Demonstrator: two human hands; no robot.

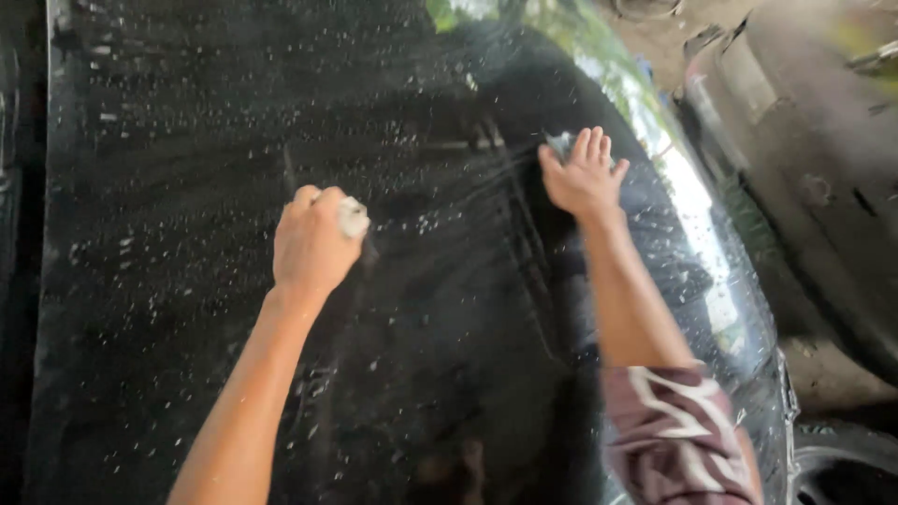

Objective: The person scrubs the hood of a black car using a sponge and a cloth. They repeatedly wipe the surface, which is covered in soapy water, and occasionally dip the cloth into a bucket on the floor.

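Note:
A wet, glossy black car panel [168, 168] fills most of the view, dotted with white soap flecks and streaked where it has been wiped. My left hand [313, 238] is curled into a fist around a small pale sponge or wad [353, 217] that presses on the panel. My right hand [585, 173] lies flat with fingers spread on a pale cloth [559, 144], of which only an edge shows, near the panel's curved right side.
The panel curves down at the right, where a bright reflection [687, 201] runs along its edge. Beyond it is a dirt floor [828, 369], a dark grey body part [814, 140] and a tyre [842, 463] at the bottom right.

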